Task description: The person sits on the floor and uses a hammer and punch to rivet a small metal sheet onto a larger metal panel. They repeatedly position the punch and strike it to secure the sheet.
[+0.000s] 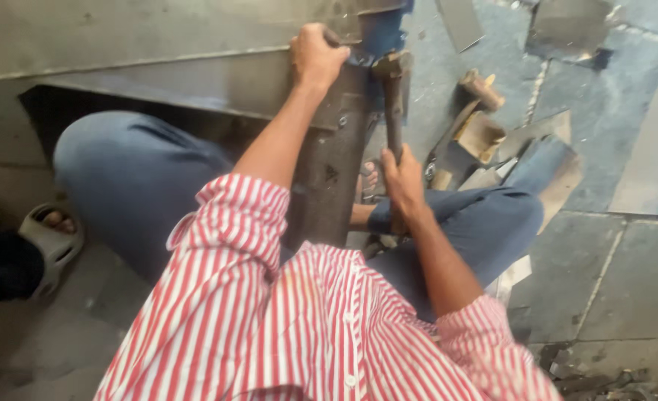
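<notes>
**Hammer raised over a held sheet-metal edge**

We see a seated person in a red-and-white striped shirt and jeans, working on the floor. The left hand (315,53) is closed over the upper edge of a grey sheet-metal piece (158,52), its fingers wrapped together on the rim next to a blue fitting (379,31). The right hand (403,178) is clamped around the wooden handle of a hammer (393,96), whose head stands just beside the left hand, at the metal edge. A dark upright metal bar (327,178) runs down between the knees beneath that point. Wooden blocks (479,126) and metal offcuts lie on the stone floor (626,275) to the right; another person's sandalled foot (50,238) shows at far left.

We judge the step in hand to be hammering the sheet's edge against the bar. The next blow calls for a steady left-hand hold and a strike clear of those fingers.
</notes>
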